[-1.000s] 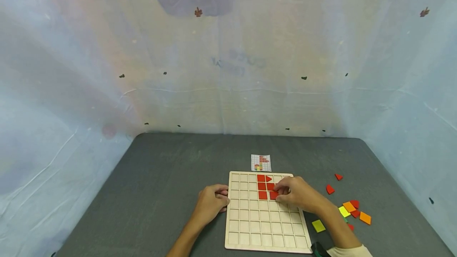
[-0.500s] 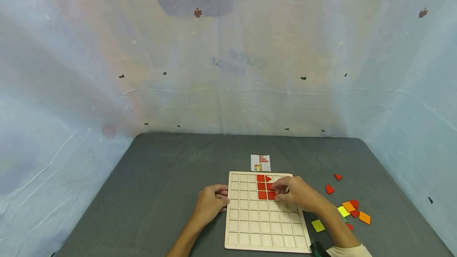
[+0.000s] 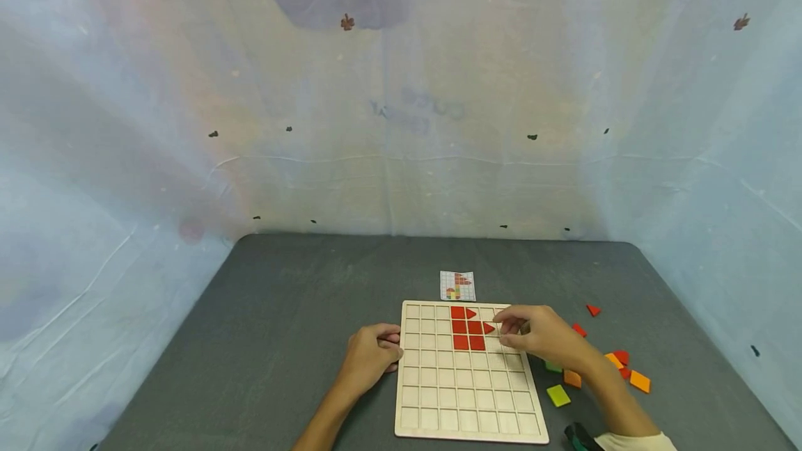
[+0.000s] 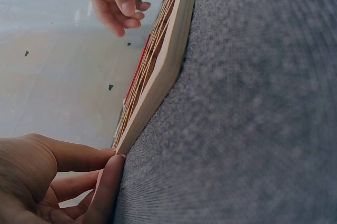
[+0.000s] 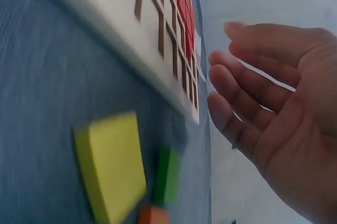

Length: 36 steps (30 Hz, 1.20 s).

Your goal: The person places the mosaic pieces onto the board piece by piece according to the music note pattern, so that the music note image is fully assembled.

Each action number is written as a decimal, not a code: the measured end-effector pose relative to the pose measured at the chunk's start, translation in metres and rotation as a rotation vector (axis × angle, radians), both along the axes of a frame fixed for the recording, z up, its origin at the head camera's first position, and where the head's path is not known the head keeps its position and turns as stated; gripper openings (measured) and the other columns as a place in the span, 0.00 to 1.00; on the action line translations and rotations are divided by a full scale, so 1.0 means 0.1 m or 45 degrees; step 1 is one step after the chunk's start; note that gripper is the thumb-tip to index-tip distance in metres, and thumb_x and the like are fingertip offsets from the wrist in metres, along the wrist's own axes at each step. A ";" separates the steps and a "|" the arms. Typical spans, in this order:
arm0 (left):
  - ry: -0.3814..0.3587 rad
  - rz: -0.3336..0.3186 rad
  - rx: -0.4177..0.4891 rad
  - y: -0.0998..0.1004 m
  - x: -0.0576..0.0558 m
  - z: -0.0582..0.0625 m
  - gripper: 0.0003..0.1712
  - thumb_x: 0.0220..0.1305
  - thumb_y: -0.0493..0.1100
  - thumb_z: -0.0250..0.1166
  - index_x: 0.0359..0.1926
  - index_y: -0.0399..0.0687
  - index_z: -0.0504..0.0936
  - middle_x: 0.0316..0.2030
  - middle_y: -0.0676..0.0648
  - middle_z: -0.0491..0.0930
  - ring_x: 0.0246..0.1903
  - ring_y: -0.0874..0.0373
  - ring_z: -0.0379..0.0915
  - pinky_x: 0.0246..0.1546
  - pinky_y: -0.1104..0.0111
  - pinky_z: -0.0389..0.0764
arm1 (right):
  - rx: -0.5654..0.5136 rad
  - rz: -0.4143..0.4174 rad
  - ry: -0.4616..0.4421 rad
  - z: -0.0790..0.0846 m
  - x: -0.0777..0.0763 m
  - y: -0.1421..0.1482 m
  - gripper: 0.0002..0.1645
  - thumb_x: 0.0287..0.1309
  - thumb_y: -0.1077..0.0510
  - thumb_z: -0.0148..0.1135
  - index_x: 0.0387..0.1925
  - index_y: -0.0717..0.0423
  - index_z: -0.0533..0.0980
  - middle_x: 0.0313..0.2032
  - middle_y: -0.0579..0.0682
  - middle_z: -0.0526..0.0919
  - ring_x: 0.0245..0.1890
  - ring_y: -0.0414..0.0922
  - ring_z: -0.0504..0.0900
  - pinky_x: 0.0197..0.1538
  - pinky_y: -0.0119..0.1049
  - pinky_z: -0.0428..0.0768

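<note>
A light wooden grid board (image 3: 460, 395) lies on the dark table. Several red squares (image 3: 460, 327) sit in its upper cells, with one red triangle (image 3: 471, 314) at the end of the first row and another red triangle (image 3: 489, 328) ending the second. My left hand (image 3: 371, 355) is at the board's left edge; in the left wrist view, thumb (image 4: 108, 190) and index finger pinch that edge. Over the upper right of the board hovers my right hand (image 3: 539, 333), fingers loosely bent, nothing between them in the right wrist view.
Beyond the board lies a small card (image 3: 457, 286) printed with a coloured grid pattern. To the right are loose pieces: a yellow square (image 3: 558, 396), an orange diamond (image 3: 640, 381), a red triangle (image 3: 593, 310) and several others, some partly behind the right forearm (image 3: 604, 378).
The right red square in the third row slid left into line with its neighbour. My right hand then let go and moved right, uncovering the second row's triangle. The left hand stayed put.
</note>
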<state>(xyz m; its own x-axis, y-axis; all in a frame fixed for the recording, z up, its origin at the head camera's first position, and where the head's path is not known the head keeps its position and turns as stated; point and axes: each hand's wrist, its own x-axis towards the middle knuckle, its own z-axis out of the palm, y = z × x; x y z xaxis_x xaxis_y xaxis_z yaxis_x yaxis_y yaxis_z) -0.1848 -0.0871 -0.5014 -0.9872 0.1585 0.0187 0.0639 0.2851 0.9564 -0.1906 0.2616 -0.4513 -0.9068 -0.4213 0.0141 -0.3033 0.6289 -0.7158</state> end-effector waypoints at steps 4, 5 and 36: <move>-0.007 0.001 0.002 0.00 0.00 0.00 0.21 0.58 0.28 0.70 0.54 0.28 0.85 0.41 0.40 0.85 0.36 0.55 0.84 0.30 0.70 0.89 | 0.022 -0.047 0.010 0.02 0.04 0.19 0.19 0.69 0.53 0.71 0.57 0.56 0.84 0.40 0.43 0.84 0.39 0.36 0.82 0.41 0.33 0.84; -0.005 0.003 -0.001 0.00 0.00 0.00 0.21 0.58 0.28 0.70 0.54 0.28 0.85 0.41 0.40 0.85 0.36 0.55 0.84 0.29 0.70 0.89 | 0.030 -0.060 0.016 0.03 0.05 0.23 0.19 0.69 0.53 0.71 0.56 0.56 0.84 0.40 0.43 0.84 0.39 0.36 0.82 0.41 0.33 0.84; 0.001 0.005 -0.016 0.00 -0.01 -0.01 0.21 0.57 0.28 0.71 0.54 0.29 0.86 0.41 0.41 0.85 0.36 0.56 0.84 0.29 0.70 0.89 | 0.172 -0.278 -0.188 -0.01 0.54 1.61 0.25 0.65 0.62 0.69 0.60 0.69 0.78 0.44 0.52 0.85 0.36 0.32 0.80 0.36 0.32 0.82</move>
<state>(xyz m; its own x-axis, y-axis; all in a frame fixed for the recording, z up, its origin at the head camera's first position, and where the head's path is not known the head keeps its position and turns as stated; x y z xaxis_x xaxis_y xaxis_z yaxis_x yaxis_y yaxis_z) -0.1855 -0.0874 -0.5028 -0.9878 0.1549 0.0175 0.0635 0.2974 0.9526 -0.1370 0.4223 -0.4523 -0.9643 -0.2050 -0.1679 -0.0490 0.7607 -0.6473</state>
